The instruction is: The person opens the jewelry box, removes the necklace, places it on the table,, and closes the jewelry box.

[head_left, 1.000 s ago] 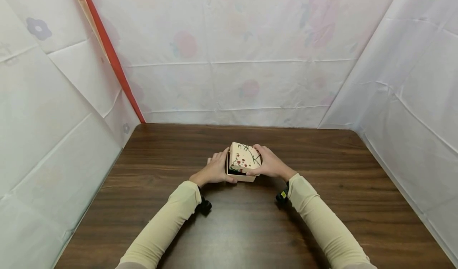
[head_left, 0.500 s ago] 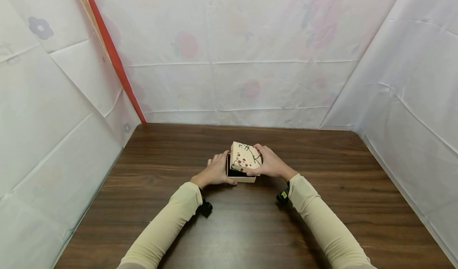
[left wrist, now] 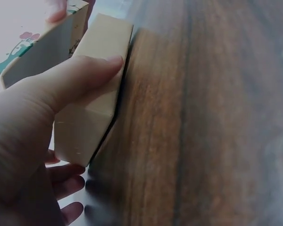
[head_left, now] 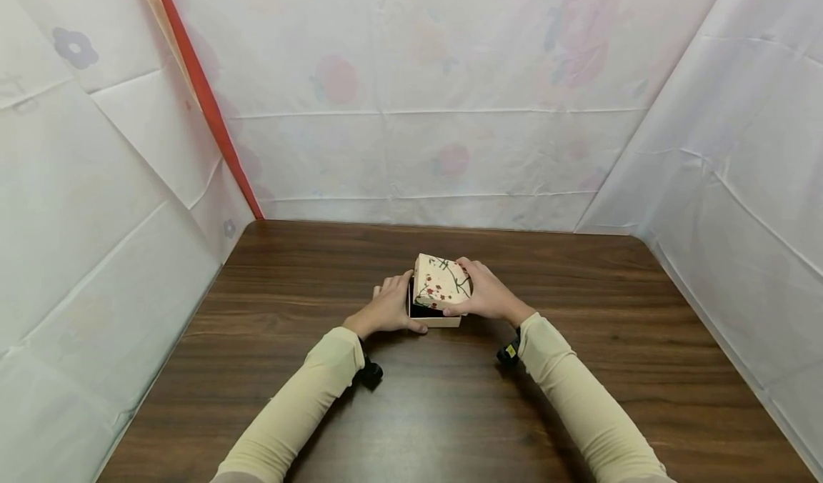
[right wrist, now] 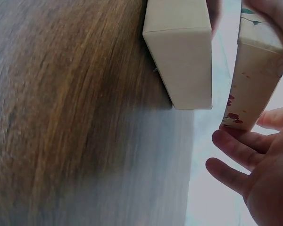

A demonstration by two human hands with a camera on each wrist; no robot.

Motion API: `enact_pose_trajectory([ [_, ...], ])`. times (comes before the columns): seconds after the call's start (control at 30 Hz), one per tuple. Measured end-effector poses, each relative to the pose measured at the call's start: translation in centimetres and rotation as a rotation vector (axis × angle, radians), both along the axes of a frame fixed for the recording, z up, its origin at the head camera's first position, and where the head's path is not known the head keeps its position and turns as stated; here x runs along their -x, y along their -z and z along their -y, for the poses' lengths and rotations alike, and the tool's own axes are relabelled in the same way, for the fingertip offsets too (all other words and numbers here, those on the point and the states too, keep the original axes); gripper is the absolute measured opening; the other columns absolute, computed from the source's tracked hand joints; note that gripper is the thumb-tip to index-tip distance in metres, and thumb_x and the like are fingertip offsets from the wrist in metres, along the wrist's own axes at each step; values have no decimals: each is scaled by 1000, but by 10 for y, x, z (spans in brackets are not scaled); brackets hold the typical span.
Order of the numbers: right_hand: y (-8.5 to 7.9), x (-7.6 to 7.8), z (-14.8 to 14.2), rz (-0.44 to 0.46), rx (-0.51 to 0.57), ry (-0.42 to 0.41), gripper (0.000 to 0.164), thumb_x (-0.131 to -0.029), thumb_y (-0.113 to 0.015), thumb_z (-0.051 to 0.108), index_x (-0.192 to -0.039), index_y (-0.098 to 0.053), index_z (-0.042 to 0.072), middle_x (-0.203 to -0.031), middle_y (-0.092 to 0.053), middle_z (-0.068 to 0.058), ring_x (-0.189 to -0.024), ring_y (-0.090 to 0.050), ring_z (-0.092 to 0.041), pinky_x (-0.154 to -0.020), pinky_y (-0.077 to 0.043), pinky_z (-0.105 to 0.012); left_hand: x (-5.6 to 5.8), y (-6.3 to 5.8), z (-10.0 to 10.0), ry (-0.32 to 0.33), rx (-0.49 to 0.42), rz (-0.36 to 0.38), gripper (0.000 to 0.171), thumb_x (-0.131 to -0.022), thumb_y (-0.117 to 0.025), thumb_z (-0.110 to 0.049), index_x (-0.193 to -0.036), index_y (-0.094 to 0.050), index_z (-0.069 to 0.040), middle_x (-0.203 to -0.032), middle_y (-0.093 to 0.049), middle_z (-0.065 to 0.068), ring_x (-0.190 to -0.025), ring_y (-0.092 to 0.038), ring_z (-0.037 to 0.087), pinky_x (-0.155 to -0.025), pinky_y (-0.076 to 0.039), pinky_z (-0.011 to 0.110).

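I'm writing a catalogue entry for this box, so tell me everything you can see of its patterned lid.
The lid is cream, squarish and shallow-sided, printed with dark branches, red blossoms and touches of green; it looks like paper-covered card. It is not seated: it tilts above the box base, offset so that dark interior shows at the left and near sides. The right hand grips it, thumb at the near side, fingers at the far side. Whether any edge touches the base is unclear.
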State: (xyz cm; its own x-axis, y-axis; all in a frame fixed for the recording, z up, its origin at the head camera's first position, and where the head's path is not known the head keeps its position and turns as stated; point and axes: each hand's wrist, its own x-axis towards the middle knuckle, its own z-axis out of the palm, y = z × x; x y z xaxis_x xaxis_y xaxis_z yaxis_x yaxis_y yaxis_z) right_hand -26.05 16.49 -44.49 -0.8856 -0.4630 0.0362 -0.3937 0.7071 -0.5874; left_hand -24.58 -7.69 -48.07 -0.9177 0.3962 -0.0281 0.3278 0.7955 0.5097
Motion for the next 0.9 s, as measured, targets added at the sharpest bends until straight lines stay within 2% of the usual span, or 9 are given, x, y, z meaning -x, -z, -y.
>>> enact_pose_trajectory([
  [0.2,0,-1,-2,-13,12,5,94,-64,-85,55,-138,-42,17,-118,-53,-6,-101,-48,-22,-83,-43,-40,-1,-1,2,-2,-10,26,130,-60,-87,-57,-155,-17,-2,-152,-35,21,-137,-33,34,-96,-32,46],
  [0.4,-2,-1,-3,-13,11,18,98,-63,-85,55,-141,-40,16,-122,-52,-8,-103,-49,-23,-84,-43,-41,-1,-3,2,-5,-4,30,124,-60,-86,-58,-153,-24,-4,-150,-40,17,-135,-35,33,-94,-32,44],
  [0.53,-5,-3,-3,2,9,31,102,-64,-85,56,-144,-38,16,-127,-50,-10,-105,-49,-24,-86,-43,-43,0,-4,1,-10,-9,30,120,-60,-87,-56,-151,-28,-5,-149,-42,15,-134,-37,33,-94,-33,45],
  [0.73,-8,-3,-4,-9,17,35,103,-65,-87,50,-147,-36,12,-132,-49,-12,-110,-48,-26,-89,-43,-46,1,-4,0,-17,-8,30,117,-61,-87,-53,-150,-28,-5,-149,-42,15,-135,-36,33,-97,-33,47],
  [0.9,-8,-3,-5,-11,8,36,108,-65,-85,55,-149,-33,12,-134,-48,-13,-111,-48,-26,-89,-43,-46,1,-4,1,-21,-11,22,116,-60,-87,-53,-150,-30,-6,-148,-42,15,-134,-37,33,-97,-33,48],
])
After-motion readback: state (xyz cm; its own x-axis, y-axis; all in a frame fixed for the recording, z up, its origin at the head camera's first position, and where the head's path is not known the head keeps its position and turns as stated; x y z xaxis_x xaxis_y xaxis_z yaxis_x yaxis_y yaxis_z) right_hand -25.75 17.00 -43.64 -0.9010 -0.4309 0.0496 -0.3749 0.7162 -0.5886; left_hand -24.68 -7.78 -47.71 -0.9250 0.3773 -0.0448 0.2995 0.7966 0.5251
